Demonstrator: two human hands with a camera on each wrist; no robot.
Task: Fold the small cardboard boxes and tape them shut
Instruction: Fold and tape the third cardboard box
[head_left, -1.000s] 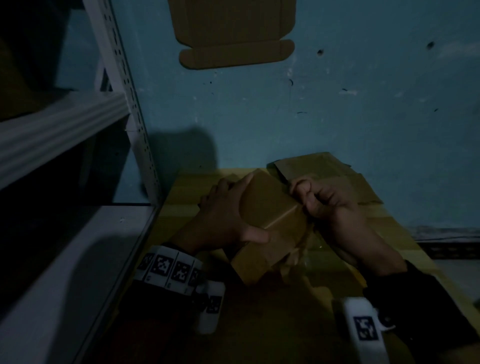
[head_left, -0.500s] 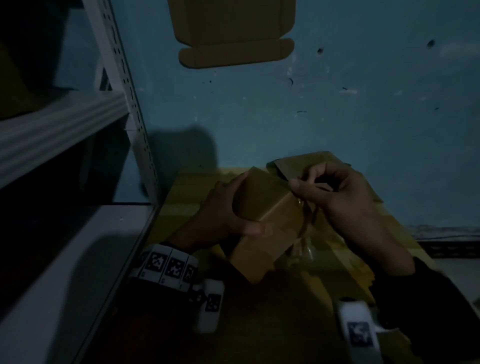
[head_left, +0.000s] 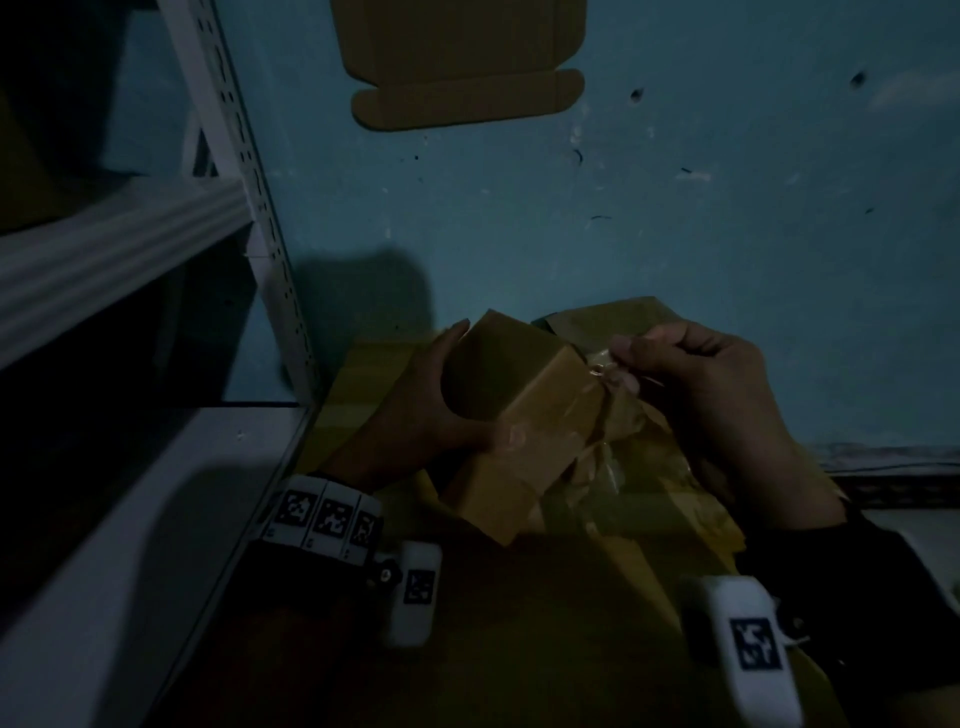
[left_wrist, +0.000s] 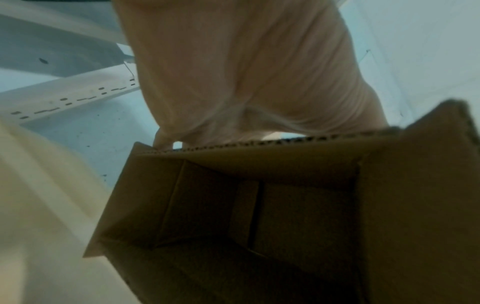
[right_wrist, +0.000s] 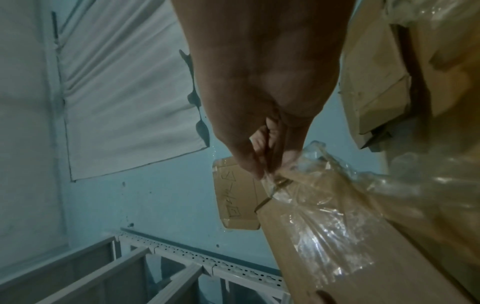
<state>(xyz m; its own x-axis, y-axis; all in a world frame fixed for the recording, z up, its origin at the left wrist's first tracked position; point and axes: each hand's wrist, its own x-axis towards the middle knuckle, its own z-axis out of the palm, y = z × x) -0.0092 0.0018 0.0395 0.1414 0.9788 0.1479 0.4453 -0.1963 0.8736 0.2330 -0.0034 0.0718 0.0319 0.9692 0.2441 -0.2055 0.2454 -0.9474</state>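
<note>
A small brown cardboard box (head_left: 511, 415) is held tilted above the yellowish table (head_left: 519, 623). My left hand (head_left: 441, 400) grips its left side, thumb on the near face, fingers over the far edge. The left wrist view looks into the box's open inside (left_wrist: 259, 216), with my left hand (left_wrist: 241, 67) above its rim. My right hand (head_left: 691, 374) pinches a crumpled end of clear tape (head_left: 605, 364) at the box's upper right corner. In the right wrist view my right hand (right_wrist: 262, 162) pinches that tape (right_wrist: 311, 185), which runs wrinkled down the box face (right_wrist: 350, 257).
Flat cardboard pieces (head_left: 608, 317) lie on the table behind the box. A white metal shelf rack (head_left: 228, 156) stands at the left. A flat cardboard sheet (head_left: 462, 57) hangs on the blue wall. Loose clear tape or plastic (head_left: 613, 467) lies under the box at the right.
My right hand has opened from a fist at the box's corner and lifted up and to the right, pulling the tape end. The left hand keeps its grip and tilts the box a little.
</note>
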